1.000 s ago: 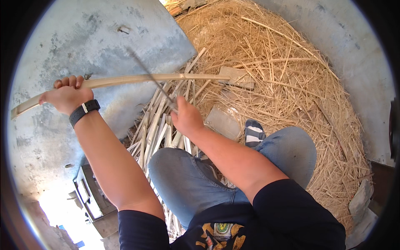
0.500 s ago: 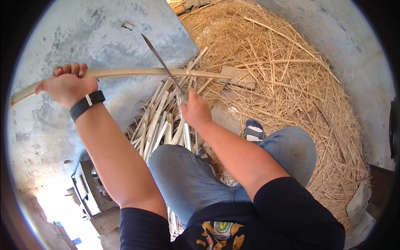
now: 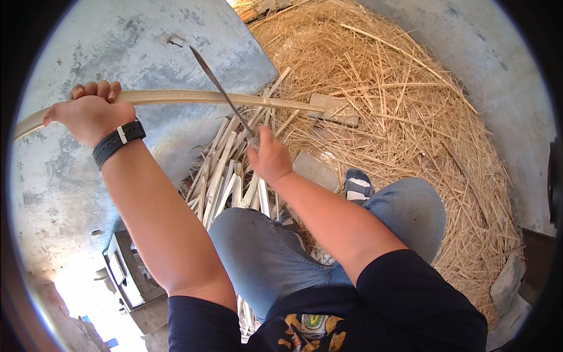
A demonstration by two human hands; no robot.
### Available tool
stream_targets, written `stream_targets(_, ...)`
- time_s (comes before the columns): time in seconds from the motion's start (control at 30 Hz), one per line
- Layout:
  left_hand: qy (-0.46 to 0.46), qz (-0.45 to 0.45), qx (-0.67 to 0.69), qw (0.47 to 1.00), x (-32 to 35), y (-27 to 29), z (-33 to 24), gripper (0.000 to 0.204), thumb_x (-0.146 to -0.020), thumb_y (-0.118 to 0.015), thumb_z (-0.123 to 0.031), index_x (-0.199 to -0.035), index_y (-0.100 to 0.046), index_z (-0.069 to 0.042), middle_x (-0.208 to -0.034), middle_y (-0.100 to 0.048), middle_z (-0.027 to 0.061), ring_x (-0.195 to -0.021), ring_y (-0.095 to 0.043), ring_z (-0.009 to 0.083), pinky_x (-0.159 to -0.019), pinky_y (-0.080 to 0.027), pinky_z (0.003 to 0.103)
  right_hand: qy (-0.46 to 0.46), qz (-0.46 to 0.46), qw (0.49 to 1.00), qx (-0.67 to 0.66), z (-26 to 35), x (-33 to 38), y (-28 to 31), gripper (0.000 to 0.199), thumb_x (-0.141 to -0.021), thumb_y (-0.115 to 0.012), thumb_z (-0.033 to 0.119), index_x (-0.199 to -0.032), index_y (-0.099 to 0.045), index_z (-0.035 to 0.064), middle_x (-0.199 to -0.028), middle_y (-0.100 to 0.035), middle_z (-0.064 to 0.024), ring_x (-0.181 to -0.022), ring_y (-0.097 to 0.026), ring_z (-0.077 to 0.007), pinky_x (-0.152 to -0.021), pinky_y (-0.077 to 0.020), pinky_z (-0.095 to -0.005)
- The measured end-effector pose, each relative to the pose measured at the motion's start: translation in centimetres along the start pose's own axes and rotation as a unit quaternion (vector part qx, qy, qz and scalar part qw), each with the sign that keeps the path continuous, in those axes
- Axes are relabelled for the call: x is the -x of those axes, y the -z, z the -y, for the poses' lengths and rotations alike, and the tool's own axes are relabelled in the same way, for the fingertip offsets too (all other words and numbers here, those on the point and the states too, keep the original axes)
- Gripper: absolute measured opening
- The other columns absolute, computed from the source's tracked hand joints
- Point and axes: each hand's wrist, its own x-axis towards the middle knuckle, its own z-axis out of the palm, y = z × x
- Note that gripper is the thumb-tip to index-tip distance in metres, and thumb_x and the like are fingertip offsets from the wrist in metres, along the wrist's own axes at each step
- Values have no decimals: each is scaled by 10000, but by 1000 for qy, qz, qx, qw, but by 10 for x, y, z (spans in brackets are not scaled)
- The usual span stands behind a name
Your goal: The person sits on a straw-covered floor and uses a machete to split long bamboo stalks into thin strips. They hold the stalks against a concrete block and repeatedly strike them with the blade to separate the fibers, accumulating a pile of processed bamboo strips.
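The left hand (image 3: 91, 114) is closed around a long strip (image 3: 193, 98); the right hand (image 3: 270, 157) is closed on a knife (image 3: 220, 88) crossing it, above straw (image 3: 399, 117).

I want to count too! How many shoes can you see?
1: a striped shoe peeks out beside the right knee, on the straw. The other foot is hidden under the legs.

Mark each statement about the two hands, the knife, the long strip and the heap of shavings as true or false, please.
1. The left hand grips a long pale strip. True.
2. The right hand is empty. False: it holds a knife, blade pointing up and away.
3. The blade crosses the strip. True.
4. A watch sits on the right wrist. False: the black watch is on the left wrist.
5. Cut slats lie beside the straw-like shavings. True.
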Motion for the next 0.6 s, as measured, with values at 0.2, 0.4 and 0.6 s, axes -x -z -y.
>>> stream_targets(0.2, 6, -13, -9, 1000, -7, 8, 3, 654, -1032, -124, -664, -780, -343, -102, -653, -272, 11, -550, -213, 154, -500, -219, 297, -372, 40, 926, 55, -81, 7, 24, 342, -916, -599, 115, -1213, -468, 7, -1010, -688, -269, -934, -696, -434, -825, -554, -518)
stream_targets(0.4, -9, -3, -8, 1000, -4, 9, 5, 677, -1016, -125, -696, -769, -340, -104, -658, -272, 13, -553, -214, 163, -499, -215, 298, -188, -21, 982, -5, -27, 14, -3, 377, -898, -619, 124, -1214, -471, -19, -1019, -688, -272, -906, -687, -449, -821, -553, -504)
stream_targets(0.6, -2, -14, -15, 1000, -14, 15, 7, 667, -1018, -133, -693, -760, -334, -111, -659, -271, 12, -558, -205, 165, -502, -211, 298, -304, 38, 949, 75, -92, 26, 7, 438, -892, -644, 145, -1265, -465, 3, -992, -693, -268, -923, -678, -463, -828, -550, -497)
